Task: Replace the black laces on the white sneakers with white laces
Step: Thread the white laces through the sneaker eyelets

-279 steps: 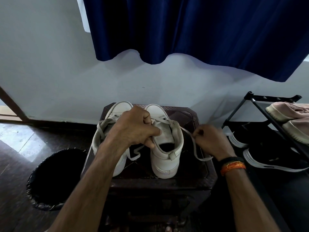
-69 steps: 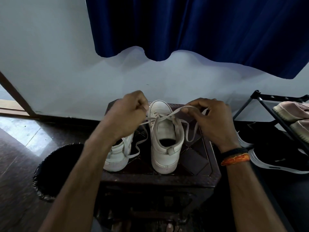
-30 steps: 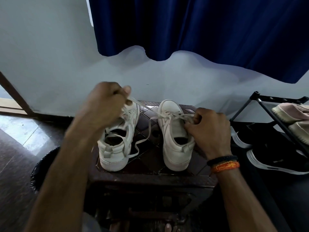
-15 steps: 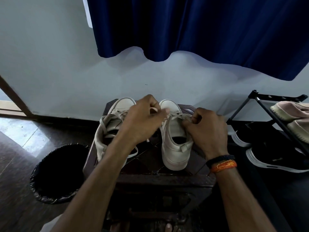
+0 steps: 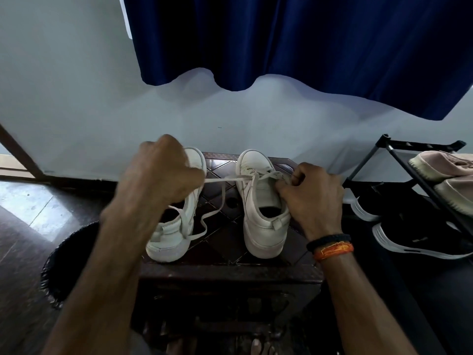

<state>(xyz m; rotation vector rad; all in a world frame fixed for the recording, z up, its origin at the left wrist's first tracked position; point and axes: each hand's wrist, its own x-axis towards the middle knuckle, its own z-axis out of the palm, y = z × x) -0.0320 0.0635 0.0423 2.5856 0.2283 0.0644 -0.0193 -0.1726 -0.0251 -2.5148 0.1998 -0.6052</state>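
While both hands' fingers pinch its ends, the white lace (image 5: 231,178) stretches taut between them.

2 white sneakers (image 5: 261,201), 2 hands (image 5: 311,198), 1 bin (image 5: 69,254).

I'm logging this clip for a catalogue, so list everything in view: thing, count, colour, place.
sneakers: two, white, side by side on the stool
lace: white, stretched from the right sneaker to the left hand
stool: one, dark brown, centre, by the wall
bin: one, black, on the floor left of the stool
shoe rack: one, black, far right
pink shoes: two, on the rack's upper shelf
black shoes: two, white-soled, low on the rack
curtain: one, dark blue, above
wristbands: black and orange, right wrist
left hand: grip on the lace
right hand: grip on the lace at the right sneaker
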